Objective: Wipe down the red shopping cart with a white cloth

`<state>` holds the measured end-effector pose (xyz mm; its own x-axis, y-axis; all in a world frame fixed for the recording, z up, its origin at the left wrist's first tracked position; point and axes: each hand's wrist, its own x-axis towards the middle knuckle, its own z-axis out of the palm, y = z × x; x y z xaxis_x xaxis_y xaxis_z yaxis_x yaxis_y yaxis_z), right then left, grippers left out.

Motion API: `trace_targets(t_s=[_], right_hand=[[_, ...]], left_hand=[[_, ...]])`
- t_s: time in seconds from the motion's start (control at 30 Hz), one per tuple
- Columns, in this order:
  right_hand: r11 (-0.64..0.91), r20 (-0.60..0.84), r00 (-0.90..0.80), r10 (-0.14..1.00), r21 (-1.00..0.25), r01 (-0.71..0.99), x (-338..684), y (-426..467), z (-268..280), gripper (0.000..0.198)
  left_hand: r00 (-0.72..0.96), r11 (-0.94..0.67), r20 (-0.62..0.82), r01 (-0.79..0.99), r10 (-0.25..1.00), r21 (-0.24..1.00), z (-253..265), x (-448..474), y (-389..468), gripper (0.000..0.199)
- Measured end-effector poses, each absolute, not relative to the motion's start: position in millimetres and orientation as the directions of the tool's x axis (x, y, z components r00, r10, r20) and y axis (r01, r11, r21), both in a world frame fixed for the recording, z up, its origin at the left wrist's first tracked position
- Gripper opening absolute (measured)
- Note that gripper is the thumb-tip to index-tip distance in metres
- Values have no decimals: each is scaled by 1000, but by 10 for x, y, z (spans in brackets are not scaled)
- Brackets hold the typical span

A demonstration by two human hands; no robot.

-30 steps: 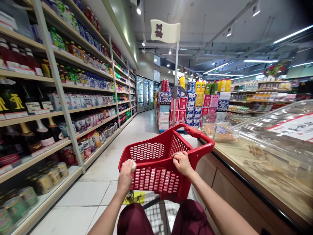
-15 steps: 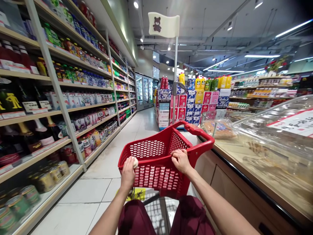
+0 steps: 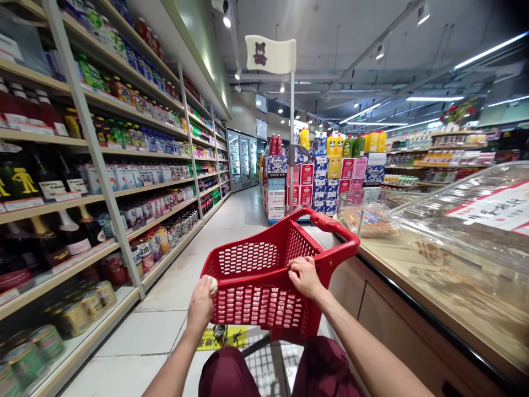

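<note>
A red plastic shopping cart [image 3: 256, 300] stands crosswise just in front of my knees, with perforated sides and its handle at the right. My left hand [image 3: 200, 306] is closed on a small off-white cloth [image 3: 213, 285], bunched up and mostly hidden by my fingers. It is at the front left corner of the cart's rim. My right hand [image 3: 305, 275] grips the near rim close to the handle end, fingers curled over the edge. From behind the cart rises a pole with a cream flag [image 3: 270, 55] bearing a brown bear.
Shelves of bottles and cans [image 3: 157, 190] line the left. A counter with clear covers [image 3: 438, 237] runs close along the right. Stacked drink cartons [image 3: 306, 176] stand ahead. A yellow floor sticker [image 3: 227, 337] lies under the cart, and tiled floor [image 3: 144, 331] stretches along the shelves.
My left hand has slid left along the rim with the cloth, from the near edge to the corner. My right hand keeps its grip. The view has tilted slightly upward.
</note>
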<state>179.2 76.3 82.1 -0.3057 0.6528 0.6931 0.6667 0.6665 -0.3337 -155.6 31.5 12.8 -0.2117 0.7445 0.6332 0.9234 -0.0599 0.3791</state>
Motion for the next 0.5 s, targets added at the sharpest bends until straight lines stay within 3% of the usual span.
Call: trace_targets(t_s=[0.17, 0.23, 0.33, 0.43, 0.5], right_hand=[[637, 666, -291, 687, -360, 682, 1779, 750, 840, 21], [634, 674, -268, 688, -379, 674, 1650, 686, 815, 20], [682, 693, -231, 683, -493, 540, 1295, 583, 754, 39], [671, 681, -132, 720, -635, 384, 958, 585, 763, 42], [665, 693, -82, 716, -642, 381, 846, 658, 810, 40]], left_hand=[[16, -370, 614, 810, 789, 454, 292, -619, 557, 58], [-60, -402, 634, 727, 771, 557, 392, -268, 624, 62], [-165, -402, 604, 607, 780, 685, 519, -4, 639, 59], [-10, -450, 577, 616, 817, 647, 589, -99, 563, 54], [49, -373, 507, 739, 861, 561, 600, -340, 480, 57]])
